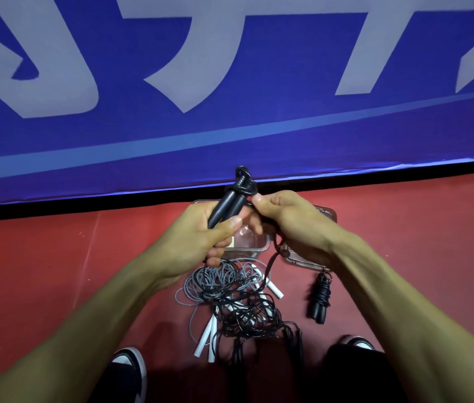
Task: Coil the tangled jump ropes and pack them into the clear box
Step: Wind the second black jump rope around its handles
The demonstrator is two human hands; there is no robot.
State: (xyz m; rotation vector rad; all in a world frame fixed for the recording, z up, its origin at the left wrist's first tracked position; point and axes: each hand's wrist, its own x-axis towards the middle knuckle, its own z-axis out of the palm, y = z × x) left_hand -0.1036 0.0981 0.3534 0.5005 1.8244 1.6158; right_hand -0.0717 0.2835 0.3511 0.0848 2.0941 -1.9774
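My left hand grips the two black handles of a jump rope, held upright with cord wound around their tops. My right hand pinches that black cord at the handles' upper end, and the loose cord hangs down from it. The clear box lies on the red floor just behind and below my hands, mostly hidden by them. A tangle of grey and black ropes with white handles sits on the floor below. One coiled black rope lies to the right of the tangle.
The clear lid lies next to the box on the right. A blue banner wall with large pale letters rises just behind the box. My two shoes are at the bottom edge, either side of the tangle.
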